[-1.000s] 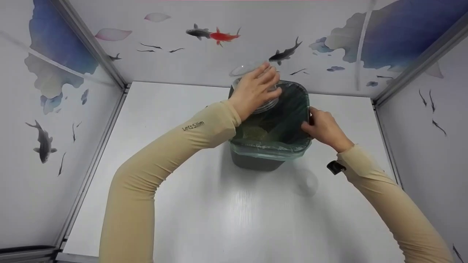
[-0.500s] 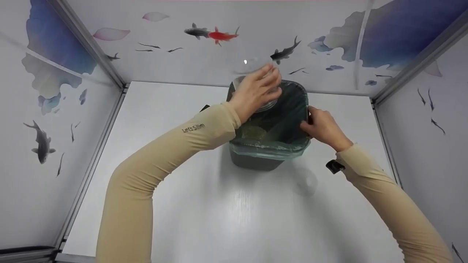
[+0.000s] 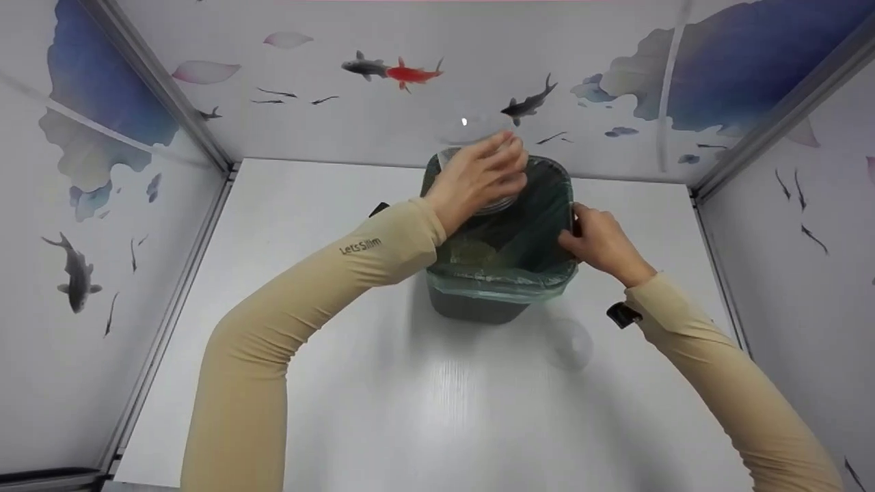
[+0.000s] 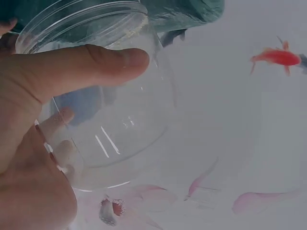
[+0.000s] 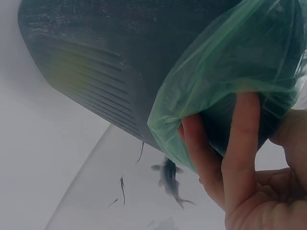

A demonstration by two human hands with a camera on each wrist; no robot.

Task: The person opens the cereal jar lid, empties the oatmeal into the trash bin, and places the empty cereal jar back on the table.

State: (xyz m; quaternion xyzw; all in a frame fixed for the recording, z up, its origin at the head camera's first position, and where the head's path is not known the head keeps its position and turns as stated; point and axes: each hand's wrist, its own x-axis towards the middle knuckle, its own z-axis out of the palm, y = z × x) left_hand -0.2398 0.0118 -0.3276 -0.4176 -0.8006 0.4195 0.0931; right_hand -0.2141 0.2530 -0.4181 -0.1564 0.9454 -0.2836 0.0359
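Observation:
My left hand (image 3: 475, 178) grips a clear plastic jar (image 4: 120, 124), thumb along its side and fingers round the back. The jar is tipped with its threaded mouth down inside the top of a grey bin (image 3: 478, 311). A few pale crumbs cling just inside the jar's mouth. Green bag liner (image 3: 506, 290) is folded over the bin's rim, and a pale yellowish patch (image 3: 472, 253) shows down inside. At the bin's right side my right hand (image 3: 605, 239) holds the rim through the liner (image 5: 201, 81), thumb inside and fingers outside.
A clear round lid (image 3: 573, 344) lies on the white table (image 3: 355, 410) in front of the bin, to the right. White panels with painted fish (image 3: 417, 73) close off the back and both sides; the bin stands close to the back panel.
The jar's base has risen slightly in my left hand, its mouth staying down in the bin. My right hand keeps the same hold on the rim. The head view has shifted a little.

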